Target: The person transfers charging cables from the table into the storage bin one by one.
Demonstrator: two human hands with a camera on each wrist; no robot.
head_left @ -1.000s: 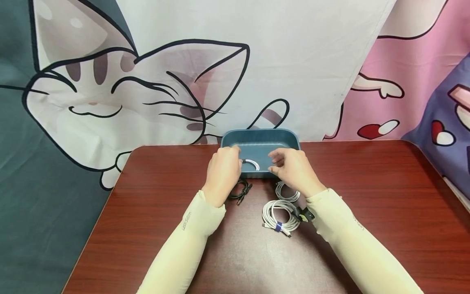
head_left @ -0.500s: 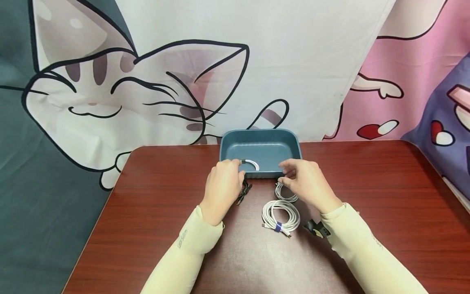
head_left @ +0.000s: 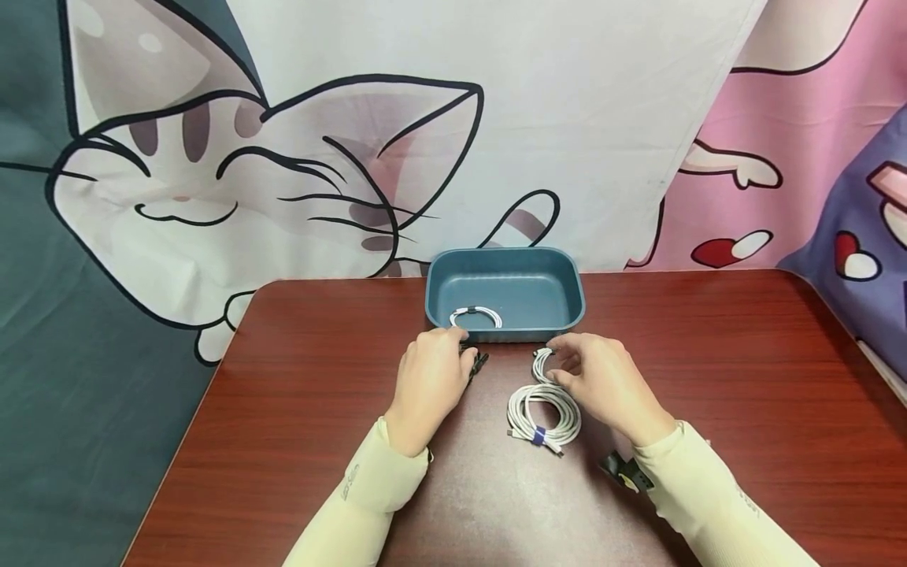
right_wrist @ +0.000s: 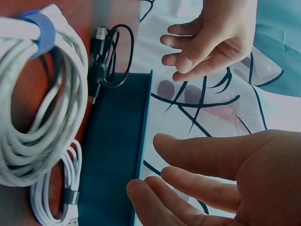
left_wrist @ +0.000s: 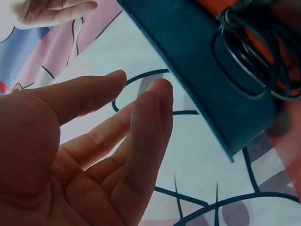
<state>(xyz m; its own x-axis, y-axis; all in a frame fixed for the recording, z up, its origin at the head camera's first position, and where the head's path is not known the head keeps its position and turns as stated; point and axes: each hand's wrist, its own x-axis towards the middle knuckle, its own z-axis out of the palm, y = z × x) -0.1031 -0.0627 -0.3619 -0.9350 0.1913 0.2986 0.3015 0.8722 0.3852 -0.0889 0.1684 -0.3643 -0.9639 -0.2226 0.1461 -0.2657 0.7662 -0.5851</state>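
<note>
In the head view my left hand (head_left: pixel 432 386) hovers over a coiled black cable (head_left: pixel 478 365), hiding most of it. The left wrist view shows loosely bent fingers around nothing, with the cable beyond them. My right hand (head_left: pixel 611 382) is over the smaller coil of white cable (head_left: pixel 541 367) and covers its right side. Thumb and fingers stand apart in the right wrist view, holding nothing. A larger white cable coil (head_left: pixel 520 421), wrapped with a blue strap (right_wrist: pixel 44 35), lies nearer to me. One white cable coil (head_left: pixel 494 316) rests inside the blue tray (head_left: pixel 524 335).
The tray stands at the back edge of the reddish-brown wooden table (head_left: pixel 283 441). Right behind hangs a cloth (head_left: pixel 567 118) printed with cartoon cats. A small black device (head_left: pixel 627 472) sits at my right wrist.
Both hands have drawn back from over the tray toward me, the right one also moving rightward. The white coil in the tray now shows fully, its place unchanged.
</note>
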